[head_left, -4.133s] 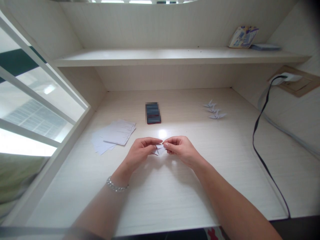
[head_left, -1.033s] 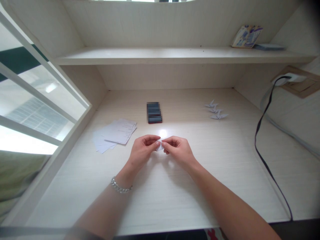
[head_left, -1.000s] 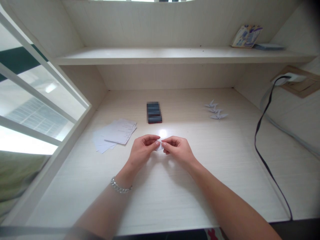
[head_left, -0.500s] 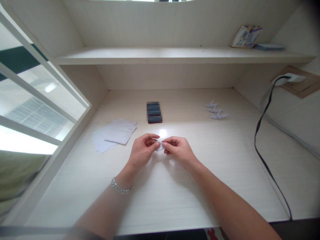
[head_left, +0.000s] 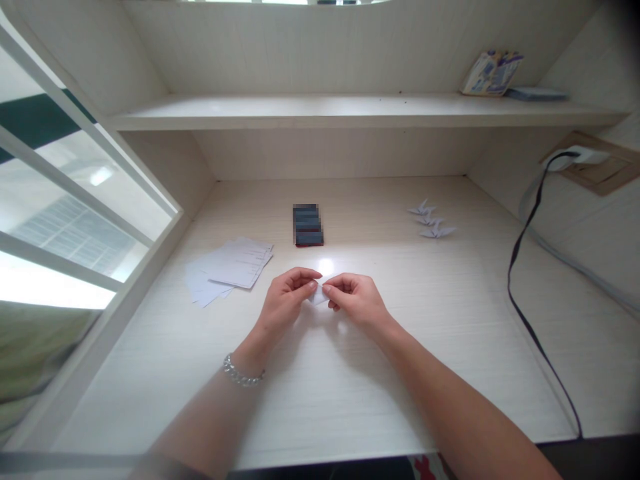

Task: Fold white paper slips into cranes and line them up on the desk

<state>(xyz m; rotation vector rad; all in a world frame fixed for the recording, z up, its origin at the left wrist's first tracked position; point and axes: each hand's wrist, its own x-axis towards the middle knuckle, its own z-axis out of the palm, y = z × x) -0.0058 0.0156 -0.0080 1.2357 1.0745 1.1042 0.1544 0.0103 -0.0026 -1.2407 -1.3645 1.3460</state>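
Both hands meet over the middle of the desk around a small folded piece of white paper [head_left: 319, 295]. My left hand [head_left: 289, 295], a silver chain bracelet on its wrist, pinches the paper's left side between thumb and fingers. From the other side my right hand [head_left: 354, 295] grips the upper right part with thumb and forefinger. Much of the paper is covered by the fingers, so its exact fold cannot be made out. Beyond them to the right stand 3 white paper cranes [head_left: 436, 231] in a loose row.
Loose white paper sheets [head_left: 240, 263] overlap on the left of the desk. A dark, blurred-out phone-like rectangle [head_left: 309, 227] lies behind the hands. On the right a black cable [head_left: 515, 267] runs from a wall socket [head_left: 590, 157] to the front edge. A shelf [head_left: 300, 120] spans the back.
The left thumb has shifted slightly up and left along the paper, and a little more of the paper shows below the fingertips. Both hands keep their grip.
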